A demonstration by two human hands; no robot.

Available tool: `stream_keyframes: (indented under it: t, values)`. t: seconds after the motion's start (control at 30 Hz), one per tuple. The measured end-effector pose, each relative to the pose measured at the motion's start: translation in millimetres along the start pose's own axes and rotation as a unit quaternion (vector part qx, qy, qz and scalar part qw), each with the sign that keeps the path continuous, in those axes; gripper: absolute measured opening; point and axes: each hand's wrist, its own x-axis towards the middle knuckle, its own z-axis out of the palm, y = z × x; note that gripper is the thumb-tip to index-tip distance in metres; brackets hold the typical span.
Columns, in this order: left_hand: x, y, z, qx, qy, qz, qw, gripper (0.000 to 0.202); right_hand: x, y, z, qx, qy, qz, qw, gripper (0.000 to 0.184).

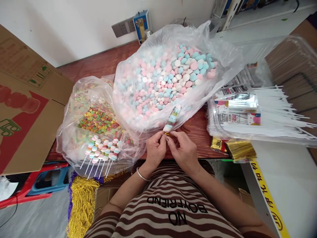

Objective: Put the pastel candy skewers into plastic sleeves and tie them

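Note:
At the table's front edge, my left hand (pixel 156 145) pinches the lower end of a marshmallow skewer (pixel 172 119) wrapped in a printed clear bag. The skewer points up and away from me. My right hand (pixel 183 148) is closed at the same spot, its thumb and finger on a gold twist tie (pixel 168 134) around the bag's neck. More gold ties (pixel 184 129) lie just beyond my right hand. Several unwrapped marshmallow skewers (pixel 102 150) on white sticks rest to the left, on a clear bag of colourful ring-shaped pieces (pixel 99 120).
A big clear bag of pastel marshmallows (pixel 193 67) spreads across the back. To the right are a clear tray (pixel 210 114) with white sticks (pixel 269 109) and printed bags, and a gold twist-tie pack (pixel 240 150). A cardboard box (pixel 29 115) stands left.

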Motion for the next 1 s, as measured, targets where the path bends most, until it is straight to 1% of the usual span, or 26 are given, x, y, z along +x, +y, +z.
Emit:
stream_keyframes:
  t: [0.1, 0.13, 0.2, 0.23, 0.27, 0.33, 0.37, 0.4, 0.43, 0.47, 0.5, 0.53, 0.57, 0.6, 0.63, 0.67, 0.7, 0.73, 0.77, 0.8, 0.83, 0.87, 0.9, 0.93, 0.97, 1.0]
  values:
    - [-3.4, -1.9, 1.3, -0.011, 0.002, 0.029, 1.0, 0.022, 4.6, -1.8, -1.0, 0.017, 0.013, -0.006, 1.0, 0.014]
    - [-3.6, -3.2, 1.8, -0.017, -0.001, 0.046, 0.999, 0.022, 6.0, -2.0, -2.2, 0.037, 0.02, 0.004, 0.999, 0.014]
    - [-1.2, -5.6, 1.6, -0.031, -0.016, 0.093, 0.995, 0.023, 7.3, -2.4, -5.1, 0.118, 0.022, 0.06, 0.991, 0.014]
    - [1.8, -6.2, 0.4, -0.04, -0.024, 0.122, 0.991, 0.024, 7.2, -2.9, -6.6, 0.182, 0.005, 0.104, 0.978, 0.015]
    - [5.8, -5.9, -2.0, -0.048, -0.028, 0.155, 0.986, 0.024, 6.7, -3.8, -8.0, 0.258, -0.03, 0.152, 0.954, 0.018]
    - [15.2, -1.4, -10.8, -0.05, -0.043, 0.224, 0.972, 0.024, 6.2, -6.2, -11.4, 0.399, -0.146, 0.222, 0.878, 0.025]
    - [19.3, 3.0, -17.2, -0.04, -0.052, 0.257, 0.964, 0.022, 7.1, -7.4, -14.3, 0.442, -0.211, 0.229, 0.841, 0.027]
    - [22.0, 8.9, -24.5, -0.022, -0.053, 0.283, 0.957, 0.019, 9.4, -8.4, -18.6, 0.458, -0.26, 0.22, 0.821, 0.029]
    - [22.6, 15.9, -32.3, -0.003, -0.038, 0.296, 0.954, 0.016, 13.4, -9.1, -25.0, 0.45, -0.282, 0.2, 0.823, 0.028]
    - [20.9, 23.4, -39.9, 0.011, 0.002, 0.295, 0.955, 0.017, 18.9, -9.6, -33.5, 0.424, -0.275, 0.172, 0.846, 0.026]
    - [17.0, 31.0, -46.6, 0.011, 0.05, 0.277, 0.96, 0.019, 25.5, -10.3, -44.1, 0.387, -0.235, 0.14, 0.881, 0.022]
    - [11.3, 38.2, -51.8, -0.005, 0.085, 0.237, 0.968, 0.017, 32.6, -11.5, -56.1, 0.341, -0.171, 0.106, 0.918, 0.017]
    - [4.8, 44.5, -54.9, -0.043, 0.082, 0.181, 0.979, 0.012, 39.1, -13.6, -68.4, 0.294, -0.099, 0.067, 0.948, 0.011]
    - [-1.5, 49.6, -55.9, -0.096, 0.005, 0.106, 0.99, 0.015, 44.3, -16.7, -79.6, 0.248, -0.035, 0.018, 0.968, 0.007]
    - [-6.5, 53.4, -54.8, -0.154, -0.114, 0.022, 0.981, 0.026, 47.6, -20.7, -88.5, 0.21, -0.002, -0.04, 0.977, 0.009]
    - [-9.4, 56.0, -52.4, -0.212, -0.228, -0.057, 0.949, 0.04, 48.5, -25.1, -93.8, 0.18, -0.004, -0.104, 0.978, 0.014]
    - [-9.9, 57.5, -49.4, -0.267, -0.279, -0.111, 0.916, 0.054, 47.2, -29.1, -95.1, 0.157, -0.037, -0.168, 0.972, 0.017]
    - [-8.2, 58.2, -46.8, -0.313, -0.284, -0.144, 0.895, 0.065, 44.1, -32.0, -92.4, 0.14, -0.092, -0.22, 0.961, 0.018]
    - [-4.9, 58.3, -45.4, -0.356, -0.251, -0.156, 0.886, 0.074, 40.0, -33.0, -86.5, 0.127, -0.148, -0.254, 0.947, 0.018]
    - [-0.9, 58.2, -45.6, -0.393, -0.204, -0.152, 0.884, 0.08, 35.8, -31.8, -78.7, 0.116, -0.19, -0.262, 0.939, 0.017]
    - [2.8, 57.9, -47.2, -0.42, -0.175, -0.137, 0.88, 0.085, 32.4, -28.8, -70.3, 0.111, -0.208, -0.243, 0.941, 0.018]
    - [5.6, 57.4, -49.6, -0.434, -0.187, -0.115, 0.874, 0.088, 30.6, -24.4, -63.0, 0.12, -0.208, -0.204, 0.949, 0.018]
    - [7.2, 56.5, -51.8, -0.427, -0.239, -0.091, 0.867, 0.09, 30.5, -19.9, -57.7, 0.139, -0.204, -0.153, 0.957, 0.017]
    - [7.7, 55.2, -53.0, -0.393, -0.322, -0.066, 0.858, 0.088, 32.0, -16.2, -55.0, 0.164, -0.193, -0.103, 0.962, 0.016]
    - [7.4, 53.1, -52.7, -0.333, -0.399, -0.037, 0.853, 0.081, 34.5, -14.0, -54.7, 0.189, -0.18, -0.062, 0.963, 0.015]
    - [7.0, 50.1, -50.7, -0.257, -0.443, -0.006, 0.859, 0.071, 37.3, -13.7, -56.4, 0.213, -0.177, -0.038, 0.96, 0.014]
